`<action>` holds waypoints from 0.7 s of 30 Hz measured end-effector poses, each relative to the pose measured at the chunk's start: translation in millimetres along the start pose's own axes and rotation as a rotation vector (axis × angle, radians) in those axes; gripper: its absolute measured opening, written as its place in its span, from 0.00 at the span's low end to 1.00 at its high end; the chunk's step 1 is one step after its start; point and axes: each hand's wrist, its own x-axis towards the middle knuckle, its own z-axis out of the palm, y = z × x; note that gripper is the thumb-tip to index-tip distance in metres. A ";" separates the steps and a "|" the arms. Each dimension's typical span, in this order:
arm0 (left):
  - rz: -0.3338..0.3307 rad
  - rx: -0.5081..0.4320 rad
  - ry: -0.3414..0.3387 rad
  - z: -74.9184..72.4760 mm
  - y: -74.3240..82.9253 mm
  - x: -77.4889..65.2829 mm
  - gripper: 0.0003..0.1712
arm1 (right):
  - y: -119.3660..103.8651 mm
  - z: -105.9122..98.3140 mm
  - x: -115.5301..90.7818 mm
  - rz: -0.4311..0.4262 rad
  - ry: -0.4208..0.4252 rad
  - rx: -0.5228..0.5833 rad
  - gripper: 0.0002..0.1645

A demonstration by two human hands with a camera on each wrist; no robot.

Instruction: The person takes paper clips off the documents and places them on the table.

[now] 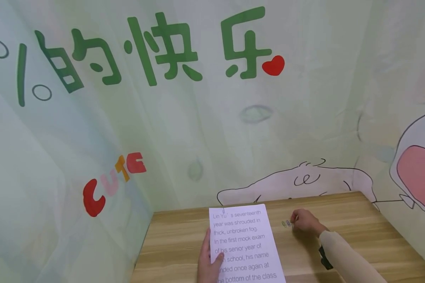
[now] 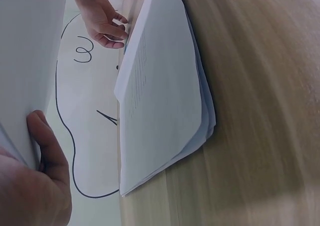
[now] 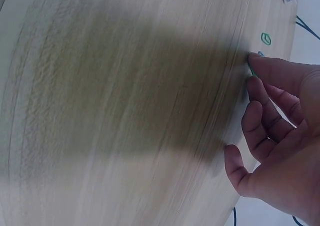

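My left hand point(image 1: 209, 255) grips a printed sheet of paper point(image 1: 239, 239) by its left side, thumb on the text. In the left wrist view the held paper point(image 2: 30, 50) stands up beside the thumb, over more printed sheets point(image 2: 165, 95) lying on the table. Off to the right, my right hand point(image 1: 306, 221) is low over the tabletop. Its thumb and forefinger pinch a green paper clip point(image 3: 251, 67), mostly covered by the fingertips. Close beside it lie another green paper clip point(image 3: 266, 38) and a blue paper clip point(image 3: 260, 53), partly hidden by the thumb.
The wooden table point(image 1: 177, 236) meets a fabric backdrop point(image 1: 184, 118) at its back and left edges. Green characters, a red heart point(image 1: 274, 65) and cartoon drawings are printed on the cloth. A dark band point(image 1: 325, 258) sits at the right wrist.
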 end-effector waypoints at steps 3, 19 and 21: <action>0.007 0.011 0.009 -0.6 -1.8 0.6 0.54 | -0.4 0.1 0.9 -0.009 -0.001 -0.028 0.09; -0.034 0.011 0.013 -0.4 -1.2 -2.8 0.54 | -5.0 0.9 7.1 0.024 -0.007 -0.037 0.13; -0.035 0.012 0.014 -0.8 -1.1 -3.1 0.54 | -4.2 1.0 7.8 0.024 0.002 -0.033 0.14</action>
